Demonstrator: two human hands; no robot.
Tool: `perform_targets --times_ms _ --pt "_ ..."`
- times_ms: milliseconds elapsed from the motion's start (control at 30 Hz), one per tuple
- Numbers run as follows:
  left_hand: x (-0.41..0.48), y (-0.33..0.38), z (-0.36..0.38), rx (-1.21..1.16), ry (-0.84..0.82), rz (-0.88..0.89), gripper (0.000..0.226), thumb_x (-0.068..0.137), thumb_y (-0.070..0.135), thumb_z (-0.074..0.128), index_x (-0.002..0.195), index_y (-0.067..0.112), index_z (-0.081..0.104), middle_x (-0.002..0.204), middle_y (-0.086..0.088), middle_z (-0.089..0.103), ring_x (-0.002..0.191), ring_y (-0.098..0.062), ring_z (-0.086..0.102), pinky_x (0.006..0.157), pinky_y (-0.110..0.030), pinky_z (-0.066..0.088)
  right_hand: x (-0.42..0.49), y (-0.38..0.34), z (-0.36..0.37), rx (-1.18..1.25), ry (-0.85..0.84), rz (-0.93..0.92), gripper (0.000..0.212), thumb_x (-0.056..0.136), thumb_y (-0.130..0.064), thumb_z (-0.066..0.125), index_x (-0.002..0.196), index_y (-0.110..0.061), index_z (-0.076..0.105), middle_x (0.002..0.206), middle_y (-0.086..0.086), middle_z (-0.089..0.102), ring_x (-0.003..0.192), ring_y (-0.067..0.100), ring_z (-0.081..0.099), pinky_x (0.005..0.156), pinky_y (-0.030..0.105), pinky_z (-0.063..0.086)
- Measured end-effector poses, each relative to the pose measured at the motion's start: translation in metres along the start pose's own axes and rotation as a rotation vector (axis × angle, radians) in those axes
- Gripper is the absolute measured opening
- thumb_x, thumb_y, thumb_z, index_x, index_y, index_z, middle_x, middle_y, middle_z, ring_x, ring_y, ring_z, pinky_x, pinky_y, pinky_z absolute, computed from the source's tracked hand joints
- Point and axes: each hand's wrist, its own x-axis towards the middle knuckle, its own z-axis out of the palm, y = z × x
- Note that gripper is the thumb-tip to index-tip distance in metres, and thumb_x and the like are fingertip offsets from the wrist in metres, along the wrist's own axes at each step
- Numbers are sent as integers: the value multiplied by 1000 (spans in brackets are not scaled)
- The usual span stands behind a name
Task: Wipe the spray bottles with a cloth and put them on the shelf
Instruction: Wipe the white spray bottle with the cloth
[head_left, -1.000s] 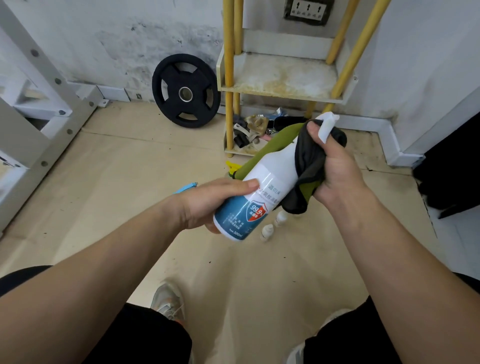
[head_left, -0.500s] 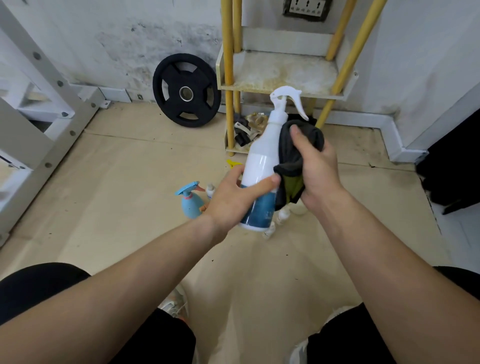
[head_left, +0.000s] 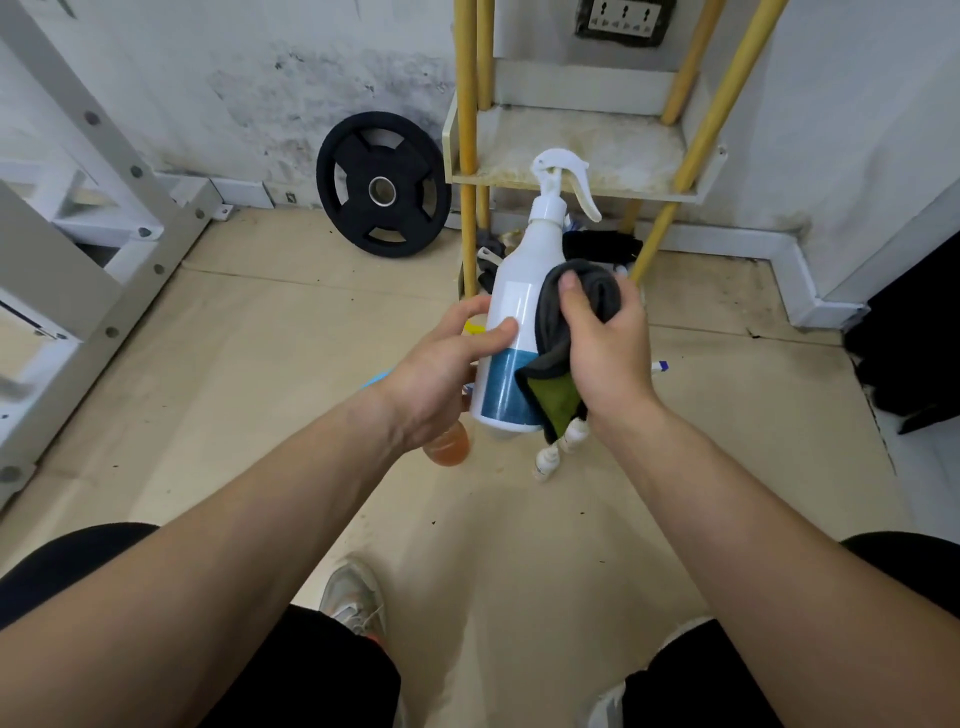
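fingers (head_left: 496, 332) of the left hand (head_left: 436, 379): curled round the body of the white spray bottle (head_left: 511, 306), clamped on it. the thumb lay across the front just above the blue label band, and the other fingers were hidden behind the bottle.

fingers (head_left: 571, 299) of the right hand (head_left: 610, 358): clamped on the cloth (head_left: 597, 286), bunching it against the bottle's 3 o'clock side. the cloth was dark grey, with a green face showing on the corner that hung at 6 o'clock below the palm.

bottle position: held in the air above the floor (head_left: 249, 364), near upright and leaning slightly toward 1 o'clock. the white trigger head was at 12 o'clock, with its lever pointing down toward 4 o'clock. it was not on the shelf (head_left: 623, 150). in this view the head overlapped the shelf's front edge.

shelf: a stained pale board on yellow poles, at 12 o'clock from the hands. clutter on the floor beneath it was too hidden to identify.

floor items: small white bottles (head_left: 550, 457) at 6 o'clock from the right hand. an orange bottle (head_left: 448, 446), partly hidden, at 6 o'clock from the left hand.

surroundings: a black weight plate (head_left: 382, 184) leaned on the wall at 10 o'clock from the bottle. a wall socket (head_left: 626, 21) was at 12 o'clock above the shelf. a white metal frame (head_left: 78, 218) stood at 9 o'clock.
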Motion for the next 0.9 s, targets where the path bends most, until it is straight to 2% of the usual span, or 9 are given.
perform_targets --times_ms 133,200,300,400,467,533,633,767,900 --pt "-5 -5 4 58 -41 59 50 93 26 70 135 32 43 121 -14 69 99 -26 68 70 -30 52 1 -13 -1 -144 41 -206 35 93 -40 68 123 -32 53 118 -10 62 110 6 61 97 33 53" --pt "-6 -5 3 37 -5 83 52 92 25 71 135 32 42 121 -13 69 101 -29 68 75 -40 55 -5 -14 2 -214 -4 -304 38 92 -38 67 126 -33 52 125 -8 59 115 9 58 99 33 50" --pt "-7 3 -5 -69 69 86 51 95 25 67 139 38 46 122 -4 68 101 -30 68 87 -51 56 -23 -4 7 -372 -185 -442 45 94 -27 67 136 -21 51 136 -2 50 124 10 49 103 25 44" --pt "-13 13 -18 -119 113 62 45 97 29 65 138 39 52 124 -5 68 105 -36 67 88 -53 58 -41 12 10 -535 -323 -509 51 91 -20 70 138 -21 50 143 1 44 132 22 47 106 42 46" --pt "-23 20 -23 -124 124 54 44 96 29 64 138 36 52 124 -7 66 108 -38 65 88 -54 58 -52 16 10 -524 -324 -489 53 89 -17 71 137 -22 49 141 -1 45 129 20 48 103 44 48" --pt "-35 26 -25 -115 126 49 43 94 34 65 136 32 53 124 -7 63 109 -38 64 90 -55 57 -59 14 10 -483 -315 -467 52 89 -18 72 136 -23 50 135 -5 48 125 11 47 101 37 49" --pt "-51 27 -29 -55 200 49 62 85 50 73 137 30 47 123 -5 62 107 -34 67 88 -56 58 -70 7 18 -404 -349 -401 46 90 -21 73 130 -29 51 128 -8 52 119 5 49 96 28 49" --pt "-68 13 -47 85 377 116 73 75 45 85 131 28 42 116 -6 67 99 -24 70 86 -47 59 -82 4 37 -293 -419 -162 35 93 -29 71 119 -41 51 117 -12 60 109 8 60 95 38 55" --pt "-82 -7 -71 194 492 166 72 69 44 88 123 29 43 108 -6 67 97 -21 69 84 -41 58 -85 13 59 -193 -518 40 29 94 -22 71 121 -25 59 117 -1 66 110 13 64 99 43 55"
